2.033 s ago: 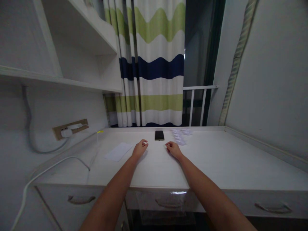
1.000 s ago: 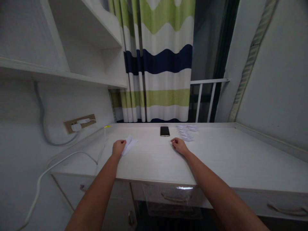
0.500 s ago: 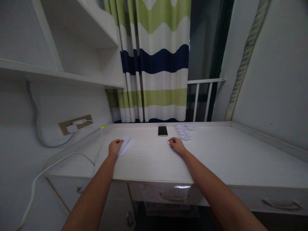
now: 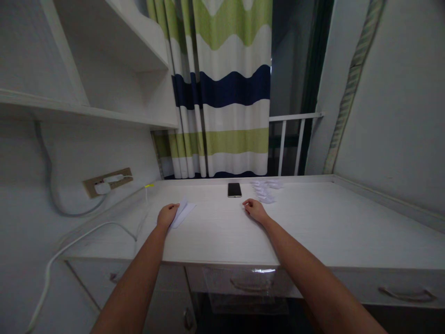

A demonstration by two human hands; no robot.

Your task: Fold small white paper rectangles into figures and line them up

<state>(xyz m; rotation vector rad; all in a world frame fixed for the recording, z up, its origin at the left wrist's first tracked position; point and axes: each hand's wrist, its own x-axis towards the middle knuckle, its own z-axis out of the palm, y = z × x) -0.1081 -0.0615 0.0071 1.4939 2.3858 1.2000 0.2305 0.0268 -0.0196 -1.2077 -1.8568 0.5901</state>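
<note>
On the left of the white desk, my left hand (image 4: pixel 167 215) pinches the near-left edge of a folded sheet of white paper (image 4: pixel 185 213). The paper fans out to the right of the fingers, with its near edge by the desk surface. My right hand (image 4: pixel 256 209) rests low over the desk, fingers curled and drawn together. What it holds, if anything, is too small to make out. Just beyond that hand lies a group of several folded white paper pieces (image 4: pixel 264 192). A black phone (image 4: pixel 234 190) lies flat between the hands, farther back.
The white desk (image 4: pixel 215 241) has drawers below its front edge, where a clear plastic sheet (image 4: pixel 239 287) hangs. A white cable (image 4: pixel 104 224) crosses the left side, near a wall socket (image 4: pixel 107 182). Shelves (image 4: pixel 114 113) overhang at left; a striped curtain (image 4: pixel 236 139) hangs behind.
The view has shifted very slightly. Both hands stay in nearly the same places, and the paper remains in my left hand.
</note>
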